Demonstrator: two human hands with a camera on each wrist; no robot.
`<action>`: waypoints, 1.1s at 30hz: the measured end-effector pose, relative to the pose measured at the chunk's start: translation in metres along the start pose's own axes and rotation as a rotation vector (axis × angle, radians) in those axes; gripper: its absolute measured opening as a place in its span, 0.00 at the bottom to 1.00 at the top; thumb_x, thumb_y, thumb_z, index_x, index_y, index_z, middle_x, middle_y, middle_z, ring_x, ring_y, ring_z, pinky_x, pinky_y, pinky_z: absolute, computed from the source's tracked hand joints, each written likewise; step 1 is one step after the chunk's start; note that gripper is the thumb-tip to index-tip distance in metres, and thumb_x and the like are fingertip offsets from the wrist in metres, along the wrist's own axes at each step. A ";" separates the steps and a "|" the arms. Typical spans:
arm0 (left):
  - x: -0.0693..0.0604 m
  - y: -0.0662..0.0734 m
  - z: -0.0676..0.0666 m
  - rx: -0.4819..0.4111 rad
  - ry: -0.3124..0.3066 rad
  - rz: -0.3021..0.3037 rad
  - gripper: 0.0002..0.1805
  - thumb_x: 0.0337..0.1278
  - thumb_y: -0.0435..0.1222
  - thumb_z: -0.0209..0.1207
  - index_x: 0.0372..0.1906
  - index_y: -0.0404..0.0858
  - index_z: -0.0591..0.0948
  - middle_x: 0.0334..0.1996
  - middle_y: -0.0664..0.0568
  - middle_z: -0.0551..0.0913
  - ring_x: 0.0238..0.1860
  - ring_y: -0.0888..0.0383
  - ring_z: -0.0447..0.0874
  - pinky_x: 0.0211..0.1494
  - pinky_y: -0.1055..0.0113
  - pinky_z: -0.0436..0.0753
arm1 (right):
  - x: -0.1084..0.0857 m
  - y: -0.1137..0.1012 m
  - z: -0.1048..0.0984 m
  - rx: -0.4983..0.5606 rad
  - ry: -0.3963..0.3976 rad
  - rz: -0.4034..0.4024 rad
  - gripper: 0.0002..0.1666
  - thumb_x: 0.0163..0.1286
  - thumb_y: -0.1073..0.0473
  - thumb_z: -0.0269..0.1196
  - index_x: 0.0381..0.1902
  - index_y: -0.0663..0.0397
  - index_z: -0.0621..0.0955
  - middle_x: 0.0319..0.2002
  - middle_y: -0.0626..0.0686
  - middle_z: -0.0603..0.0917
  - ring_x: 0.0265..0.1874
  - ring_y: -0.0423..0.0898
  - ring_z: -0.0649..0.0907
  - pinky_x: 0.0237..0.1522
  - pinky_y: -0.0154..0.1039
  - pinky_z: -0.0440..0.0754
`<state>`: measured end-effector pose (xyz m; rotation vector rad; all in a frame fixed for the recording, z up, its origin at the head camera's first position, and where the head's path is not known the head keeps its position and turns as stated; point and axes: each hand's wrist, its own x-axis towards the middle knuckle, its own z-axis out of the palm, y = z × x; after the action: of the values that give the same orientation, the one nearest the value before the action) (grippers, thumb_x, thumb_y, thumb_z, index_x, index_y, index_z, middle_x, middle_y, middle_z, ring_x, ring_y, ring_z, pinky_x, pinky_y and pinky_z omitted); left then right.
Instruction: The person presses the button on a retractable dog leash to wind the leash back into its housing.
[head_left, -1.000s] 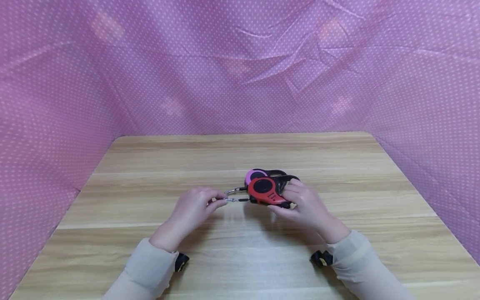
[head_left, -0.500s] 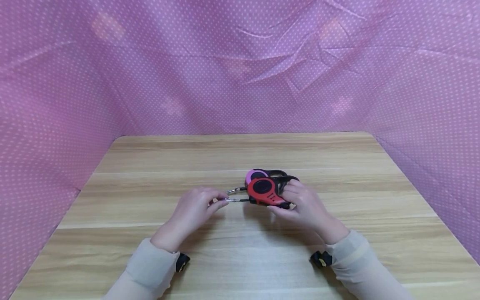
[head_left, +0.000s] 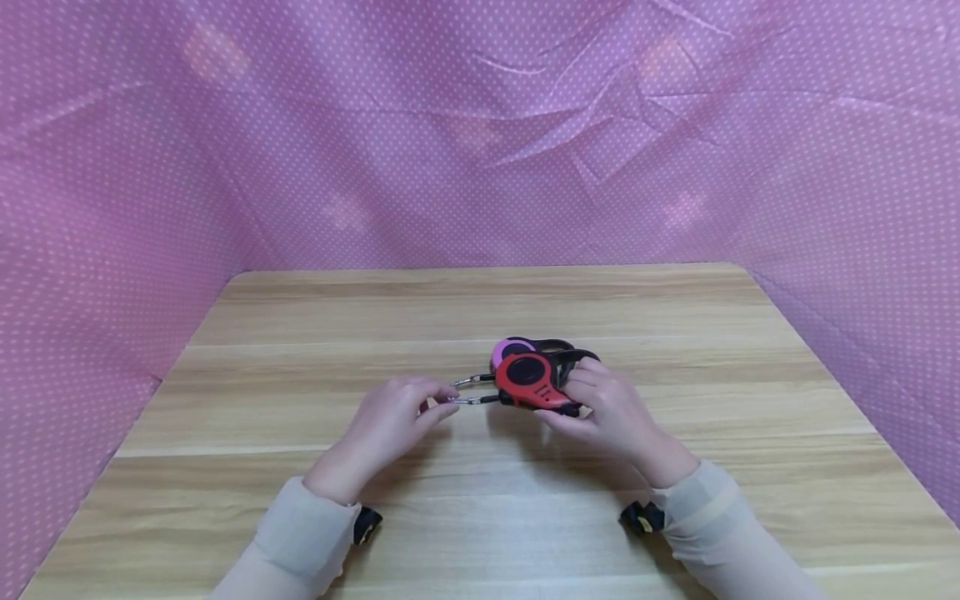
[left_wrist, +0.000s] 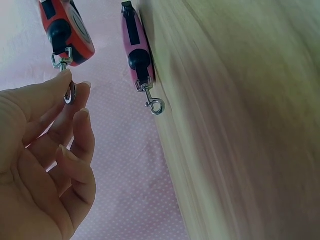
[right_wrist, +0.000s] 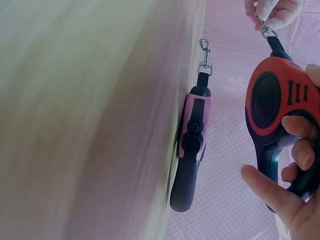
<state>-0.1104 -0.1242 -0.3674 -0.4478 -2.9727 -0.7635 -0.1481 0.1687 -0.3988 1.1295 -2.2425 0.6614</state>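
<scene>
A red and black retractable dog leash point(head_left: 531, 379) is held above the table by my right hand point(head_left: 611, 412), whose fingers curl through its black handle. In the right wrist view, the index finger point(right_wrist: 270, 192) stretches out along the outside of the handle. My left hand point(head_left: 386, 421) pinches the metal snap hook point(left_wrist: 69, 94) of that leash between thumb and fingertips. Its other fingers are loosely bent. Behind the red one, a pink and black retractable leash point(right_wrist: 192, 130) lies on the table, untouched, its snap hook point(left_wrist: 153, 104) pointing left.
The wood-grain table point(head_left: 480, 525) reaches out under both forearms. Pink dotted cloth point(head_left: 465, 167) hangs behind it and along both sides. A small black device is strapped at each wrist, below the beige sleeves point(head_left: 303, 529).
My left hand has shifted very slightly to the right with the snap hook. The right hand and both leashes stay almost still.
</scene>
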 end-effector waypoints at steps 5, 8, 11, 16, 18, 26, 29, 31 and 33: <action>0.001 -0.001 0.002 -0.011 -0.017 0.001 0.08 0.61 0.45 0.65 0.43 0.51 0.88 0.35 0.63 0.86 0.28 0.66 0.73 0.30 0.71 0.73 | 0.001 -0.001 0.000 0.001 -0.008 0.010 0.18 0.53 0.47 0.75 0.19 0.50 0.79 0.27 0.47 0.86 0.31 0.41 0.75 0.29 0.34 0.77; 0.001 -0.002 0.003 -0.013 -0.029 0.003 0.09 0.61 0.45 0.65 0.44 0.50 0.88 0.33 0.63 0.85 0.26 0.66 0.72 0.29 0.71 0.72 | 0.001 0.000 0.000 -0.004 -0.004 0.004 0.19 0.55 0.46 0.74 0.19 0.50 0.79 0.27 0.46 0.85 0.31 0.41 0.75 0.28 0.34 0.77; 0.002 -0.002 0.003 -0.027 -0.044 -0.005 0.08 0.62 0.45 0.65 0.43 0.50 0.88 0.31 0.64 0.84 0.24 0.65 0.71 0.27 0.70 0.70 | 0.001 0.001 0.001 -0.011 0.002 -0.014 0.21 0.56 0.45 0.73 0.18 0.50 0.77 0.26 0.46 0.84 0.30 0.41 0.75 0.27 0.33 0.75; 0.002 -0.002 0.003 -0.037 -0.069 -0.029 0.07 0.62 0.46 0.65 0.41 0.51 0.88 0.30 0.64 0.83 0.23 0.64 0.70 0.26 0.70 0.71 | 0.001 0.001 0.002 -0.014 0.003 -0.028 0.23 0.59 0.43 0.71 0.17 0.50 0.77 0.25 0.46 0.84 0.29 0.41 0.74 0.27 0.33 0.74; 0.002 -0.002 0.003 -0.033 -0.073 -0.030 0.07 0.62 0.46 0.64 0.41 0.51 0.88 0.30 0.64 0.83 0.23 0.64 0.70 0.27 0.70 0.71 | 0.002 0.001 0.001 -0.016 -0.004 -0.026 0.23 0.58 0.42 0.71 0.18 0.50 0.77 0.25 0.46 0.83 0.29 0.41 0.74 0.27 0.33 0.74; 0.002 -0.003 0.004 -0.020 -0.076 -0.009 0.05 0.62 0.45 0.65 0.38 0.52 0.87 0.31 0.64 0.83 0.24 0.64 0.70 0.28 0.70 0.71 | 0.001 0.000 0.001 -0.028 -0.025 -0.024 0.24 0.60 0.41 0.70 0.17 0.50 0.76 0.23 0.44 0.80 0.27 0.39 0.71 0.26 0.30 0.72; 0.002 -0.004 0.004 -0.020 -0.087 -0.009 0.04 0.61 0.45 0.65 0.38 0.52 0.87 0.31 0.64 0.84 0.24 0.64 0.71 0.28 0.69 0.71 | 0.000 0.000 0.002 -0.020 -0.047 -0.013 0.25 0.61 0.40 0.69 0.17 0.49 0.76 0.22 0.43 0.78 0.26 0.38 0.70 0.26 0.30 0.71; 0.002 -0.004 0.004 -0.023 -0.098 -0.017 0.04 0.61 0.45 0.65 0.37 0.52 0.87 0.30 0.65 0.84 0.24 0.64 0.71 0.29 0.69 0.71 | -0.001 0.000 0.002 -0.005 -0.064 -0.005 0.23 0.59 0.43 0.72 0.17 0.49 0.75 0.21 0.42 0.77 0.26 0.38 0.70 0.26 0.29 0.71; 0.001 -0.004 0.004 -0.018 -0.105 -0.020 0.04 0.61 0.45 0.65 0.37 0.52 0.87 0.30 0.65 0.84 0.24 0.64 0.71 0.29 0.68 0.71 | -0.001 0.000 0.002 0.006 -0.086 0.010 0.22 0.54 0.46 0.74 0.16 0.48 0.74 0.20 0.42 0.75 0.26 0.37 0.69 0.25 0.29 0.70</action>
<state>-0.1125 -0.1252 -0.3730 -0.4746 -3.0742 -0.7938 -0.1479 0.1677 -0.4014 1.1710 -2.3205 0.6344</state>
